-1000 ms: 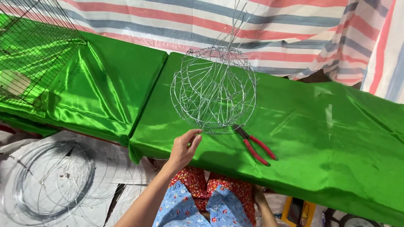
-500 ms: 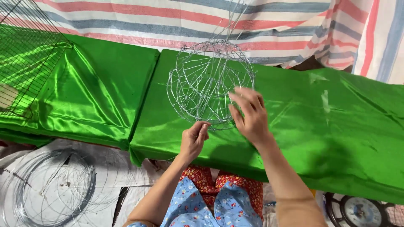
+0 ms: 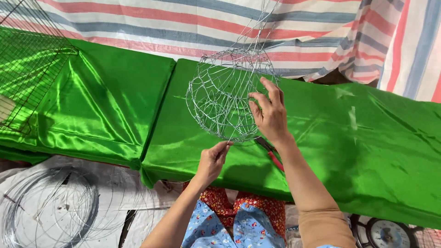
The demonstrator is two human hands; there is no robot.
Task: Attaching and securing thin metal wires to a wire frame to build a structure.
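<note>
Wire basket near green worktop's front edge — steadied by right hand, fingers closed on mesh; left hand pinching bottom strand. Best kept taut while twisting.

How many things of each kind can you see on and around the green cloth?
Round wire basket frame, held by the right hand and left hand: 1
Red-handled pliers: 1
Green cloth-covered tables: 2
Flat wire mesh panel: 1
Wire coil on the floor: 1
Dial scale: 1
Total: 7
</note>
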